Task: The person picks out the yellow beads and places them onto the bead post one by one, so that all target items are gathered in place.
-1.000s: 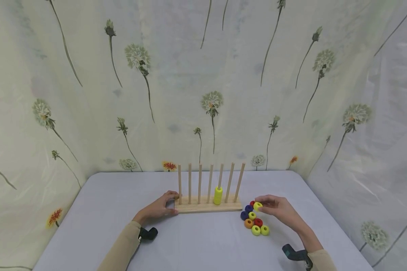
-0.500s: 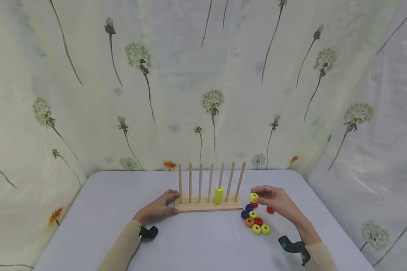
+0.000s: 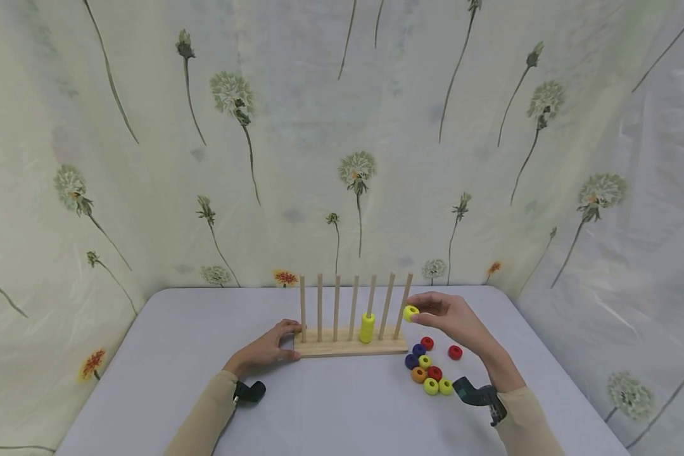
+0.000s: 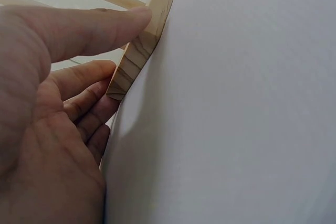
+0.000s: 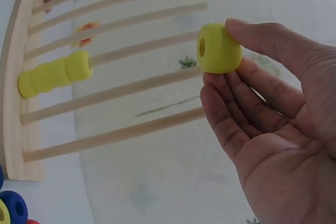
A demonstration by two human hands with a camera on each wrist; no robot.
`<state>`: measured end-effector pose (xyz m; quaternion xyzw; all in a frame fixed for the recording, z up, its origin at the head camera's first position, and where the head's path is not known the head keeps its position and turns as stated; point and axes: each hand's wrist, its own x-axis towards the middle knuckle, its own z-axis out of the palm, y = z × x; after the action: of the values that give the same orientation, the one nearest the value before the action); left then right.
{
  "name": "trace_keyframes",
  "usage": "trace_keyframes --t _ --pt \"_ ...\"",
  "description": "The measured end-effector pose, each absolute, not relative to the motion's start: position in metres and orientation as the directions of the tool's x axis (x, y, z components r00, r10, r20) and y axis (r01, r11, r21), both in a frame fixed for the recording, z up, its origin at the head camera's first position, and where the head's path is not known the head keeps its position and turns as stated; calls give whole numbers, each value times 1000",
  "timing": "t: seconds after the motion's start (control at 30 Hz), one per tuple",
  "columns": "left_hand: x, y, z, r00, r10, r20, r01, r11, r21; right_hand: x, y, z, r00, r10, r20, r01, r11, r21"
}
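Note:
A wooden peg rack (image 3: 330, 349) with several upright pegs stands on the table. Stacked yellow beads (image 3: 367, 329) fill the lower part of one peg, third from the right. My left hand (image 3: 270, 346) grips the rack's left end, thumb at the front and fingers behind, as the left wrist view (image 4: 131, 66) also shows. Between thumb and fingers, my right hand (image 3: 453, 316) pinches a yellow bead (image 5: 219, 49), its hole showing. That bead is raised off the table beside the rightmost peg in the head view.
Loose beads lie right of the rack: red (image 3: 455, 352), blue (image 3: 412, 361), orange (image 3: 418, 375) and yellow (image 3: 430, 386). A white cloth (image 3: 319, 411) covers the table, and a flower-printed curtain (image 3: 296, 158) hangs behind and at the sides.
My right hand has lifted the yellow bead from among the loose beads and carried it up and left toward the rack. A red bead at the right has come into view. The left hand stays put.

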<state>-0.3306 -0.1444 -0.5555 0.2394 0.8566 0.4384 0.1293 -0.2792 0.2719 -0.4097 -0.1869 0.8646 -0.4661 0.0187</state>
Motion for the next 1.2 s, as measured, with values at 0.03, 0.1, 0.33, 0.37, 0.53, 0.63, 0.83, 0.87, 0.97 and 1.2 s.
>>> trace_keyframes --t 0.03,0.1,0.33,0.37,0.53,0.63,0.83,0.87,0.97,1.2 --pt "-330 -144 -555 -853 522 -13 296 504 811 -279 270 -407 -928 -344 142 -306 489 -817" --pt "-330 -144 -555 -854 521 -16 296 511 807 -280 267 -402 -924 -351 152 -318 484 -815" --pt "-329 -143 -554 -852 523 -14 308 523 795 -288 259 -386 -924 -342 174 -333 491 -805" --pt "-329 -143 -553 -851 525 -11 313 523 793 -289 258 -384 -923 -342 176 -334 489 -806" --pt "-328 -143 -551 -847 531 -3 331 532 779 -295 255 -374 -916 -352 193 -352 472 -808" --pt "-328 -144 -551 -846 533 -1 336 535 775 -298 254 -370 -913 -356 198 -358 471 -806" --pt "-329 -144 -551 -850 526 -11 316 528 788 -303 251 -363 -906 -367 211 -376 468 -800" --pt "-330 -144 -552 -852 523 -16 311 530 789 -303 250 -362 -904 -371 214 -381 467 -798" --pt "-331 -145 -553 -856 517 -21 301 529 793 -305 247 -359 -897 -382 221 -393 463 -794" --pt "-330 -144 -553 -859 512 -20 299 533 791 -312 239 -353 -896 -380 231 -406 486 -774"
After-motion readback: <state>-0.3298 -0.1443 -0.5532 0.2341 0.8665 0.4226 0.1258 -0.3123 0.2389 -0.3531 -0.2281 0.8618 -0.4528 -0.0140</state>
